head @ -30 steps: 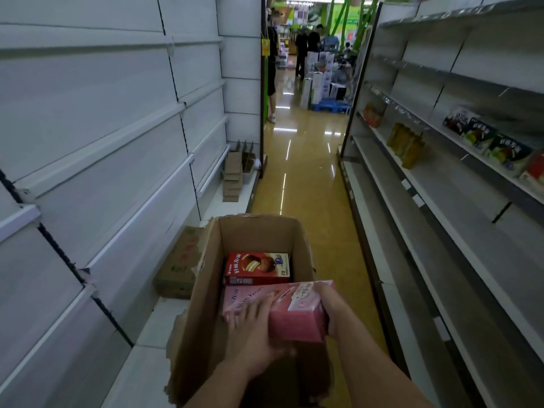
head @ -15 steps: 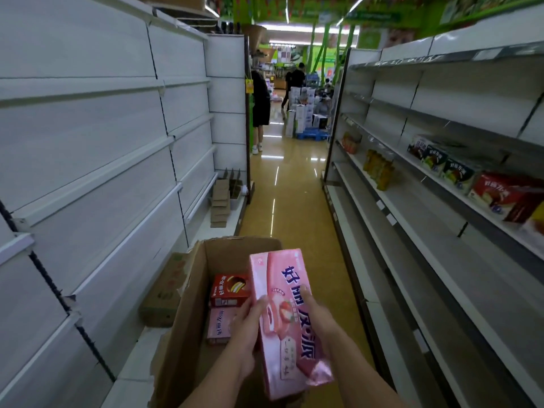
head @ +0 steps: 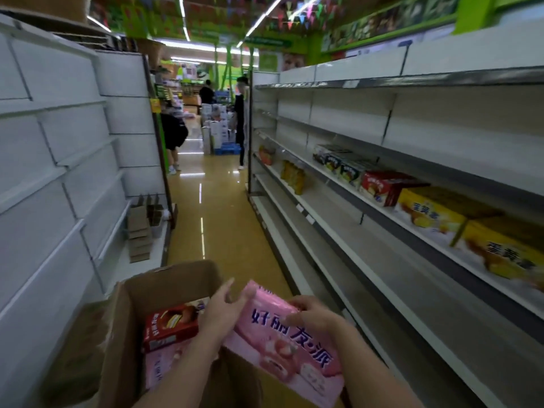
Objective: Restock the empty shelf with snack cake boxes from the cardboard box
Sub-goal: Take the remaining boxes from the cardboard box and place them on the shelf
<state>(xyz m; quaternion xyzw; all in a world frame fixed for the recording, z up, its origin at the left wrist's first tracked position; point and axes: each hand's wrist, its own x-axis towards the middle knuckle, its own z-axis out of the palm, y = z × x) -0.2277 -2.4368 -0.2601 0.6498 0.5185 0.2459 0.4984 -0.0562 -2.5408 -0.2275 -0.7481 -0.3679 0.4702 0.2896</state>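
The shelf (head: pixel 391 278) ran along the right of the aisle, its lower boards bare, with yellow boxes (head: pixel 471 231) and a red box (head: pixel 385 187) on a higher board. The cardboard box (head: pixel 129 325) stood open below on the left, a red cake box (head: pixel 169 323) lying inside it. The pink cake box (head: pixel 291 346) was tilted above the cardboard box's right edge. The right hand (head: pixel 316 316) gripped its upper right edge, fingers curled. The left hand (head: pixel 219 312) lay against its left end, fingers fairly straight; its grip seemed loose, though blur hid the contact.
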